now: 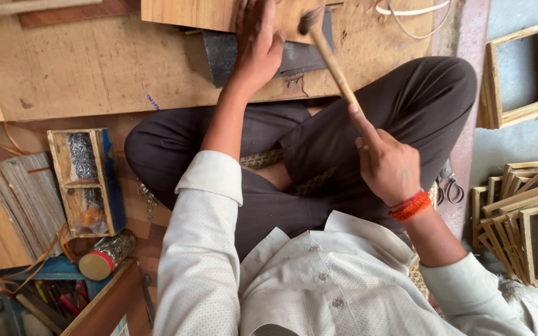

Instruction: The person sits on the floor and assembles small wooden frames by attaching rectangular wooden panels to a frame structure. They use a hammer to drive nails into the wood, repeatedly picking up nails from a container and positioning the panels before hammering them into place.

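I sit cross-legged in dark trousers before a low plywood board (94, 68). My left hand (256, 40) presses flat on a wooden panel (188, 14) at the top edge, over a dark metal block (231, 53) lying on the board. My right hand (388, 163), with red threads round the wrist, grips the wooden handle of a hammer (331, 59). The hammer's head is raised near the panel, just right of my left fingers, and looks blurred.
A small wooden box (85, 180) with nails stands at the left, a round tin (104, 258) below it. Stacked wooden frames (524, 230) lie at the right, one more frame (524, 71) above them. Scissors (449, 186) lie by my right knee.
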Demonstrator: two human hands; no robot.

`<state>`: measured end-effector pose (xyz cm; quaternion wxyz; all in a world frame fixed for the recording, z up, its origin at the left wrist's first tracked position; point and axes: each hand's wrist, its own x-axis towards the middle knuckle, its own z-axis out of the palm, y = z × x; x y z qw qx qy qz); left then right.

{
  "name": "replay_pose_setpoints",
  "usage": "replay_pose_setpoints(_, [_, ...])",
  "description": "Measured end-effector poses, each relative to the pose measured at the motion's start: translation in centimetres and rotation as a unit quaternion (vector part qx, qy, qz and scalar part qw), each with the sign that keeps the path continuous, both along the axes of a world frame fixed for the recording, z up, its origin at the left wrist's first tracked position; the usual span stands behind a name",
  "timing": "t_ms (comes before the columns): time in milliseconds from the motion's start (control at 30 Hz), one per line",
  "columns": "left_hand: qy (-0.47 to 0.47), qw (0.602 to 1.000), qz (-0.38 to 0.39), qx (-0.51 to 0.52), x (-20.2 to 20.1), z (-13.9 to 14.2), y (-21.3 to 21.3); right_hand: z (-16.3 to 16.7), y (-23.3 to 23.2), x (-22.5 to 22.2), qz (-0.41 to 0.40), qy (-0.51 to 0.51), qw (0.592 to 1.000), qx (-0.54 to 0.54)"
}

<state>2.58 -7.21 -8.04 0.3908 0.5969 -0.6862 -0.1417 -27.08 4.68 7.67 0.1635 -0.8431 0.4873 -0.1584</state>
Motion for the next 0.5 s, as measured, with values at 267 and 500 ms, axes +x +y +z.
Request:
replay_pose_setpoints(267, [-0.096, 0.987, 0.124, -0.039, -4.3, 3.2, -0.6, -0.5, 0.8, -1.5, -0.089, -0.187, 0.968, 0.141])
replay_pose_setpoints(500, [-0.161, 0.985, 0.041, 0.054, -3.6, 6.4, 0.9, -1.9, 1.5, -2.3, -0.101, -0.269, 0.947, 0.143])
